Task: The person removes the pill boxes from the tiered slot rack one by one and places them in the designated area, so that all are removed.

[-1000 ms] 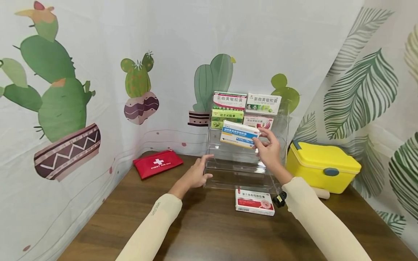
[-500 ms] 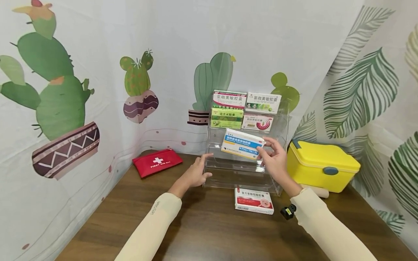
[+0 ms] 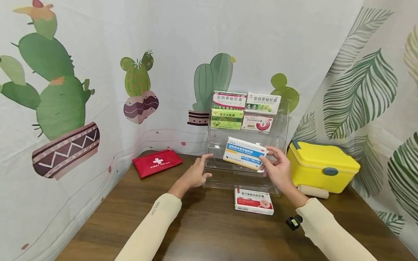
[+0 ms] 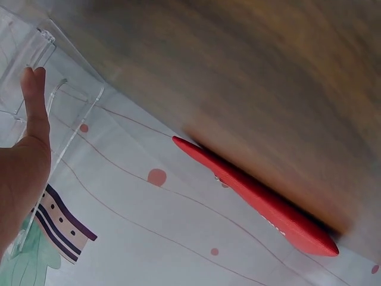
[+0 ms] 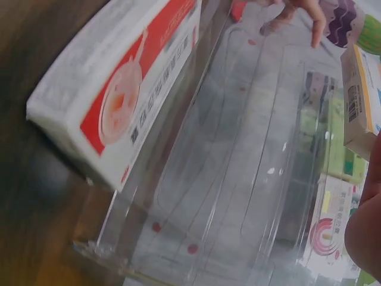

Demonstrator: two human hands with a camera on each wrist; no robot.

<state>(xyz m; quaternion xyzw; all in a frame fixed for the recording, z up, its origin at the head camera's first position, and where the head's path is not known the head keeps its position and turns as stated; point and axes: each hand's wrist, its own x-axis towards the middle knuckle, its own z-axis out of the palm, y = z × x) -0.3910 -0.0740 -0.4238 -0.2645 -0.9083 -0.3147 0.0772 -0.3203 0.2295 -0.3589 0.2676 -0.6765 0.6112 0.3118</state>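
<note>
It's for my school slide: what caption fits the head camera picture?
A right hand holds a blue-and-white medicine box at a clear shelf rack while the left hand touches its side.

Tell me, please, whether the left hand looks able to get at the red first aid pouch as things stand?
Probably yes: the left hand rests on the clear rack, holding nothing, and bare table lies between it and the pouch.

The left hand [image 3: 196, 174] is held forward with fingers straight and spread, the arm extended in a pale sleeve. The right hand [image 3: 278, 167] is raised slightly higher, thumb and fingers curled in a pinch, its forearm angled inward from the right.
</note>
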